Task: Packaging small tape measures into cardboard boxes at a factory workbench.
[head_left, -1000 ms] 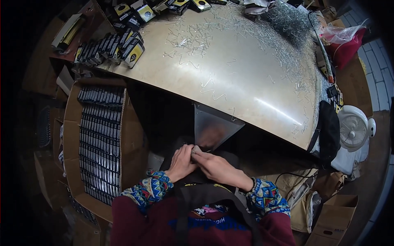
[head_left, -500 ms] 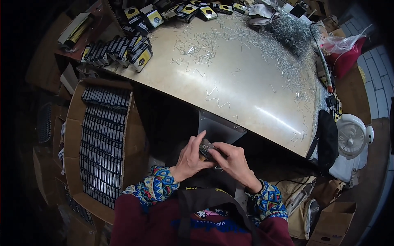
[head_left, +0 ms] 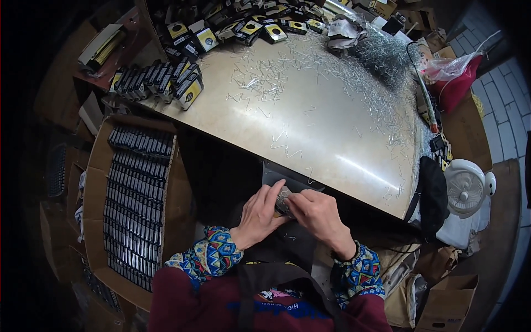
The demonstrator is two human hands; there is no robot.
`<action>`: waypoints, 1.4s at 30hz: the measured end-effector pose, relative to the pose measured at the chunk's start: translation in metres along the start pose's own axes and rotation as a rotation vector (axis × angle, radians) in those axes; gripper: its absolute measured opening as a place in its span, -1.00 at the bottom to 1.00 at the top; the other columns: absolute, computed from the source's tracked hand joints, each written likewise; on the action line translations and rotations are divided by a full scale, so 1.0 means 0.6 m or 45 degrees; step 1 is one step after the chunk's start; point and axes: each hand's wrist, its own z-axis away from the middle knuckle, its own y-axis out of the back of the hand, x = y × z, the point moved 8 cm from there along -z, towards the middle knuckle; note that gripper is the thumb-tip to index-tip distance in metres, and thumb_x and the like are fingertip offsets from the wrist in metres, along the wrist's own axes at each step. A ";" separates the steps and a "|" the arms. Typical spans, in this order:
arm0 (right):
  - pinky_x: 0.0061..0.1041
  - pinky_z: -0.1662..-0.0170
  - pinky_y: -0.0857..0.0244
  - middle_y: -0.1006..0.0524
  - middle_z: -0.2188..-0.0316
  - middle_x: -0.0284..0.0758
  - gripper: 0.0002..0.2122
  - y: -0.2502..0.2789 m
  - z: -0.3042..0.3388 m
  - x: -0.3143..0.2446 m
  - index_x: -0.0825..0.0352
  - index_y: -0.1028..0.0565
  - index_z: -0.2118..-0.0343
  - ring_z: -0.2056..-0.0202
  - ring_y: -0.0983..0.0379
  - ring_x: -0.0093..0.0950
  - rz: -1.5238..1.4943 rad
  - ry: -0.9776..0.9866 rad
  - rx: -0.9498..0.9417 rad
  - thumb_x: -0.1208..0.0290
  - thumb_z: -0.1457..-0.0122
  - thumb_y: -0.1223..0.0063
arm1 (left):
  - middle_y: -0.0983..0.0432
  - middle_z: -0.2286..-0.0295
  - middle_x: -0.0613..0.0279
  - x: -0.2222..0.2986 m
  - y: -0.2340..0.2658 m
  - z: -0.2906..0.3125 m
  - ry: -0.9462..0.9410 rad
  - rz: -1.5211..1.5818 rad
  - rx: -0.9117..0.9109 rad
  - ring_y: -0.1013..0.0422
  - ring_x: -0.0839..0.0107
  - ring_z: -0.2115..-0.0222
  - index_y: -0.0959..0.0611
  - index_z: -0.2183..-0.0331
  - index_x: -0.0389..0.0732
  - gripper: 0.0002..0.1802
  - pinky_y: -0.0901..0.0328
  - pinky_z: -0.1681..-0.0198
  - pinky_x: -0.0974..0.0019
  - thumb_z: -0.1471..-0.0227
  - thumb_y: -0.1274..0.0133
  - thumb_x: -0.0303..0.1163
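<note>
In front of my lap, just off the table's near edge, my left hand (head_left: 259,214) is closed around a small grey, shiny-topped packet (head_left: 282,200). A bit of yellow shows at its lower side. My right hand (head_left: 319,214) has its thumb and fingers pinched against the right side of the same packet. Fingers cover most of it, so its full shape and contents cannot be made out. Thin bent wire pieces (head_left: 285,145) lie scattered on the table (head_left: 326,116) beyond my hands.
A carton (head_left: 95,221) at the left holds rows of dark small boxes (head_left: 133,216). Black-and-yellow boxes (head_left: 189,93) line the table's left end and far side. A wire heap (head_left: 381,58) sits far right. A white fan (head_left: 464,185) stands at right, above an open carton (head_left: 449,296).
The view has shifted slightly. My right hand has turned further over the packet, its fingers now more curled against it. My left hand keeps its hold.
</note>
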 end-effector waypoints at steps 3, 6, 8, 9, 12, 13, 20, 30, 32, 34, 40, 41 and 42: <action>-0.59 0.51 -0.29 -0.53 0.56 -0.21 -0.90 0.030 -0.006 0.022 0.42 -0.55 0.38 0.56 -0.46 -0.54 -0.366 -0.189 0.217 0.52 -0.05 -0.18 | -0.33 0.22 -0.02 0.003 0.001 -0.010 0.050 0.066 0.005 -0.40 0.02 0.24 -0.22 -0.15 -0.24 -0.05 -0.34 0.21 0.15 0.26 -0.36 -0.40; -0.62 0.52 -0.25 -0.48 0.66 -0.26 -0.90 0.041 -0.008 0.052 0.46 -0.55 0.42 0.59 -0.37 -0.65 -0.723 -0.473 0.137 0.51 -0.08 -0.13 | -0.33 0.22 -0.03 0.000 0.003 -0.019 0.033 0.086 0.054 -0.39 0.01 0.23 -0.22 -0.15 -0.24 -0.08 -0.34 0.19 0.15 0.21 -0.33 -0.40; -0.65 0.51 -0.24 -0.49 0.65 -0.35 -0.87 0.012 -0.012 0.042 0.45 -0.55 0.41 0.59 -0.37 -0.66 -0.663 -0.381 -0.296 0.47 -0.12 -0.08 | -0.33 0.21 -0.03 0.004 0.006 -0.024 -0.017 0.035 0.077 -0.40 0.01 0.22 -0.21 -0.15 -0.24 -0.10 -0.34 0.19 0.15 0.18 -0.32 -0.39; -0.68 0.48 -0.25 -0.50 0.63 -0.40 -0.83 0.007 0.001 0.066 0.45 -0.56 0.41 0.57 -0.38 -0.67 -0.934 -0.602 -0.215 0.42 -0.14 -0.09 | -0.33 0.19 -0.05 0.004 0.010 -0.026 0.007 0.060 0.112 -0.39 -0.02 0.21 -0.22 -0.14 -0.27 -0.15 -0.34 0.18 0.13 0.12 -0.29 -0.30; -0.68 0.42 -0.30 -0.54 0.49 -0.37 -0.72 0.044 0.014 0.125 0.46 -0.47 0.07 0.50 -0.43 -0.67 -1.195 -0.843 0.492 0.40 -0.23 -0.05 | -0.34 0.17 -0.06 0.006 0.014 -0.039 0.056 0.170 0.133 -0.39 -0.01 0.20 -0.23 -0.14 -0.29 -0.20 -0.34 0.16 0.15 0.03 -0.23 -0.21; -0.68 0.42 -0.30 -0.54 0.49 -0.37 -0.72 0.040 0.011 0.121 0.46 -0.47 0.07 0.50 -0.43 -0.67 -1.196 -0.835 0.496 0.40 -0.23 -0.05 | -0.35 0.16 -0.05 0.002 0.015 -0.042 0.097 0.239 0.120 -0.40 0.03 0.20 -0.24 -0.14 -0.29 -0.22 -0.33 0.15 0.19 0.00 -0.21 -0.19; -0.55 0.42 -0.34 -0.56 0.53 -0.16 -0.82 0.041 -0.012 0.094 0.44 -0.54 0.21 0.51 -0.51 -0.52 -0.478 -0.508 0.266 0.49 -0.17 -0.08 | -0.30 0.03 -0.08 0.038 0.002 -0.075 -0.011 0.129 -0.117 -0.33 0.03 0.07 -0.18 -0.20 -0.30 -0.12 -0.29 0.04 0.19 0.03 -0.23 -0.18; -0.62 0.41 -0.33 -0.57 0.53 -0.33 -0.85 0.060 -0.009 0.139 0.47 -0.56 0.26 0.48 -0.48 -0.63 -0.734 -0.596 0.260 0.48 -0.19 -0.08 | -0.38 0.09 -0.11 0.053 0.020 -0.079 -0.131 -0.074 0.041 -0.34 0.05 0.08 -0.23 -0.13 -0.35 -0.04 -0.27 0.01 0.20 0.28 -0.36 -0.38; -0.63 0.39 -0.33 -0.57 0.50 -0.37 -0.84 0.048 -0.013 0.127 0.45 -0.54 0.23 0.46 -0.47 -0.63 -0.863 -0.567 0.207 0.47 -0.20 -0.07 | -0.47 0.20 -0.10 0.061 0.023 -0.087 -0.081 -0.086 0.075 -0.44 0.07 0.19 -0.30 -0.05 -0.34 -0.16 -0.34 0.10 0.22 0.26 -0.35 -0.38; -0.65 0.34 -0.34 -0.51 0.45 -0.43 -0.82 0.049 -0.001 0.133 0.41 -0.46 0.18 0.42 -0.44 -0.65 -1.308 -0.701 0.413 0.45 -0.22 -0.07 | -0.47 0.19 -0.14 0.034 0.020 -0.090 0.232 0.213 0.080 -0.48 -0.04 0.23 -0.30 -0.01 -0.35 -0.20 -0.37 0.16 0.11 0.21 -0.36 -0.32; -0.64 0.38 -0.32 -0.50 0.51 -0.38 -0.86 0.034 0.014 0.112 0.40 -0.44 0.30 0.45 -0.42 -0.65 -1.176 -0.604 0.380 0.46 -0.18 -0.13 | -0.52 0.25 -0.02 0.018 0.022 -0.085 0.209 0.365 0.169 -0.51 0.26 0.23 -0.27 -0.02 -0.32 -0.19 -0.38 0.18 0.27 0.19 -0.37 -0.30; -0.64 0.41 -0.31 -0.49 0.52 -0.39 -0.87 0.032 0.017 0.120 0.41 -0.46 0.33 0.45 -0.42 -0.65 -1.236 -0.661 0.378 0.46 -0.17 -0.14 | -0.52 0.25 -0.02 0.019 0.024 -0.085 0.209 0.364 0.166 -0.51 0.26 0.23 -0.27 -0.02 -0.32 -0.19 -0.38 0.18 0.27 0.19 -0.37 -0.30; -0.63 0.44 -0.31 -0.49 0.53 -0.40 -0.88 0.031 0.019 0.126 0.41 -0.48 0.35 0.46 -0.41 -0.65 -1.295 -0.717 0.375 0.47 -0.16 -0.14 | -0.52 0.24 -0.03 0.021 0.026 -0.086 0.221 0.361 0.153 -0.51 0.23 0.24 -0.27 -0.02 -0.31 -0.18 -0.38 0.18 0.26 0.20 -0.37 -0.31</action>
